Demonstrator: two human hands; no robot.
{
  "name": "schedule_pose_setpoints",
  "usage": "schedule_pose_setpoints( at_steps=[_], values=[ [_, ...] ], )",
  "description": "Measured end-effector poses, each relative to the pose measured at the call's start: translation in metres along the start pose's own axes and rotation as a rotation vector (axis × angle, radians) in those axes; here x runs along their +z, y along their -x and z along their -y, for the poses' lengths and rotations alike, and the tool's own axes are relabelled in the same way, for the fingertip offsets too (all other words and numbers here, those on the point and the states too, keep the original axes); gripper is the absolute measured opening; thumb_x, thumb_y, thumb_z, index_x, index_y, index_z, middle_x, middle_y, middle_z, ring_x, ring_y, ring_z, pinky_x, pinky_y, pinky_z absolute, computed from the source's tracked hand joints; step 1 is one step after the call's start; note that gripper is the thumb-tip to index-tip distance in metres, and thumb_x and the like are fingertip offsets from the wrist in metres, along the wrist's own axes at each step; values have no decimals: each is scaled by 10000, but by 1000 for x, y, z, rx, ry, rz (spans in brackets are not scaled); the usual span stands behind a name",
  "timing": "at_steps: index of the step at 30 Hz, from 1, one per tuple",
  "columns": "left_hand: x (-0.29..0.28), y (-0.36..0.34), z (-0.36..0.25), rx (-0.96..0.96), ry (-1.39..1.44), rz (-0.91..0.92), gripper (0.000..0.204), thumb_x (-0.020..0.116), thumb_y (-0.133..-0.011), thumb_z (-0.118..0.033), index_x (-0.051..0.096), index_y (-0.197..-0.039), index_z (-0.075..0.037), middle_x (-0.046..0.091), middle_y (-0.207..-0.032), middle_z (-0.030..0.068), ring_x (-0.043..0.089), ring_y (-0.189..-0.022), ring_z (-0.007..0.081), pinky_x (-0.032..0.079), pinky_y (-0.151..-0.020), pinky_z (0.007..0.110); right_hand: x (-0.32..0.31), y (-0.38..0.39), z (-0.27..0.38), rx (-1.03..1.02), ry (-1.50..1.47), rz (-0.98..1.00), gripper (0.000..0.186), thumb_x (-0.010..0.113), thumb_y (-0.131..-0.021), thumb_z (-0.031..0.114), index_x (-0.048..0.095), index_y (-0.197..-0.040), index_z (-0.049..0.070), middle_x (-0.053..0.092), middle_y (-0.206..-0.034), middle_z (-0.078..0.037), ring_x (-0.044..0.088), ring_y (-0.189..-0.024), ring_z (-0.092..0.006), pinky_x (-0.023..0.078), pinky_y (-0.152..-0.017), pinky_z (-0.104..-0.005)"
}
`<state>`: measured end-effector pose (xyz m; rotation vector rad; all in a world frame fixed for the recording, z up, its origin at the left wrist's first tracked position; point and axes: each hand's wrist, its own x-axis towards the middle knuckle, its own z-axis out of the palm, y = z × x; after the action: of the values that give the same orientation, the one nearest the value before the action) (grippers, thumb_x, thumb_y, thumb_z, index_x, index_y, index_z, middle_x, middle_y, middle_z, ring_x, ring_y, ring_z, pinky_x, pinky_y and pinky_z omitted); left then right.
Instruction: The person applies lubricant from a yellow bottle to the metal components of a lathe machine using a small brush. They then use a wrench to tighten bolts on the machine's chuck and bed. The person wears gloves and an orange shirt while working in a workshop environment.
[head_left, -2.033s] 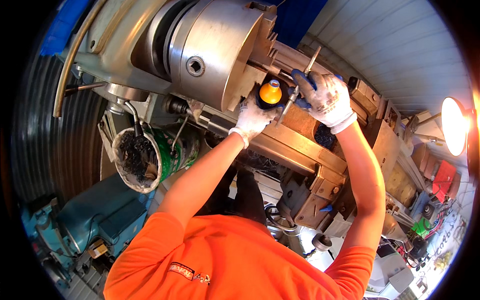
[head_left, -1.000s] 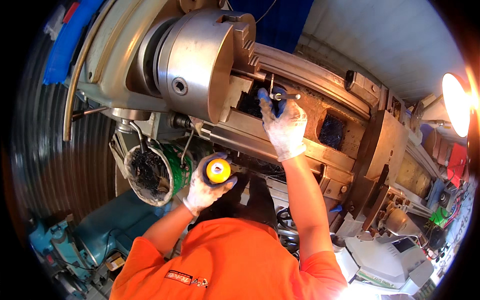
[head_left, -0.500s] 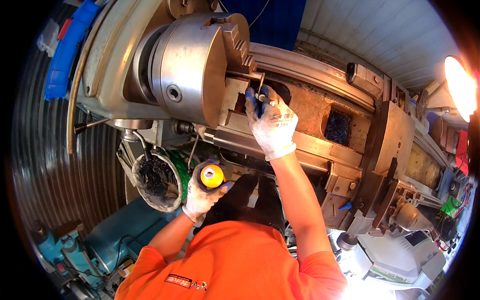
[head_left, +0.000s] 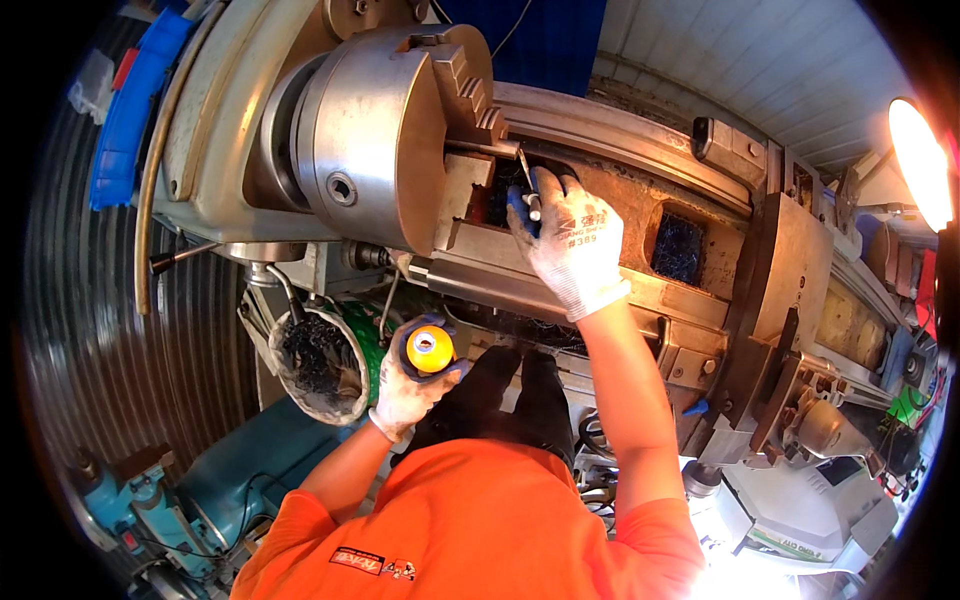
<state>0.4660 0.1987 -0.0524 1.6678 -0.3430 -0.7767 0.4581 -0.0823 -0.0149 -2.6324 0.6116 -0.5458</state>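
Note:
My left hand (head_left: pixel 403 393), in a white glove with dark blue fingertips, is wrapped round a yellow bottle (head_left: pixel 436 360) whose pale neck faces up. My right hand (head_left: pixel 578 236), gloved the same way, pinches a thin stick-like applicator (head_left: pixel 525 168) with a pale, thicker end. Its slim tip meets or lies very near the end of a metal rod (head_left: pixel 492 148). That rod juts out of the stepped jaws of a big lathe chuck (head_left: pixel 365 140). From this view I cannot tell whether the tip touches the rod.
Below the chuck hangs a green-sided bucket (head_left: pixel 366 350) holding dark metal shavings. The lathe carriage (head_left: pixel 775 290) stands on the bed to the right, with a bright lamp (head_left: pixel 920 165) beyond. A teal machine (head_left: pixel 240 470) sits at lower left, near corrugated wall panels.
My right hand has shifted to the right with the applicator, whose tip stays by the rod's end. My left hand keeps hold of the bottle, nearly in place.

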Motion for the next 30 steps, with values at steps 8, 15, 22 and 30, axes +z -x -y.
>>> schedule_pose_setpoints(
  at_steps=[8, 15, 22, 30],
  values=[
    [7, -1, 7, -90, 173, -31, 698, 855, -750, -9, 473, -1333, -18, 638, -1197, 88, 611, -1089, 168, 518, -955, 315, -30, -20, -19, -204, 191, 159, 382, 706, -855, 286, 643, -1171, 80, 654, -1023, -207, 677, -890, -360, 548, -789, -440],
    [9, -2, 1, -22, -14, -23, 670, 853, -758, -15, 484, -1317, -14, 645, -1206, 96, 617, -1081, 167, 517, -958, 316, -27, -29, -46, -458, 245, -46, 375, 618, -875, 143, 627, -1238, 50, 641, -1077, -192, 662, -935, -326, 511, -866, -439],
    [13, -3, -1, 18, -51, -29, 657, 848, -757, -14, 501, -1315, -22, 645, -1209, 98, 624, -1084, 173, 519, -951, 313, -21, -34, -64, -427, -52, -18, 440, 685, -821, 3, 638, -1252, 74, 652, -1067, -175, 671, -854, -349, 554, -762, -428],
    [19, -6, 1, 0, -6, -11, 664, 867, -752, -58, 517, -1314, -13, 633, -1225, 89, 617, -1074, 164, 511, -957, 311, -13, -36, -63, -101, -502, 139, 442, 686, -874, 100, 617, -1311, 78, 693, -992, -173, 701, -882, -322, 566, -735, -400]
  ],
)
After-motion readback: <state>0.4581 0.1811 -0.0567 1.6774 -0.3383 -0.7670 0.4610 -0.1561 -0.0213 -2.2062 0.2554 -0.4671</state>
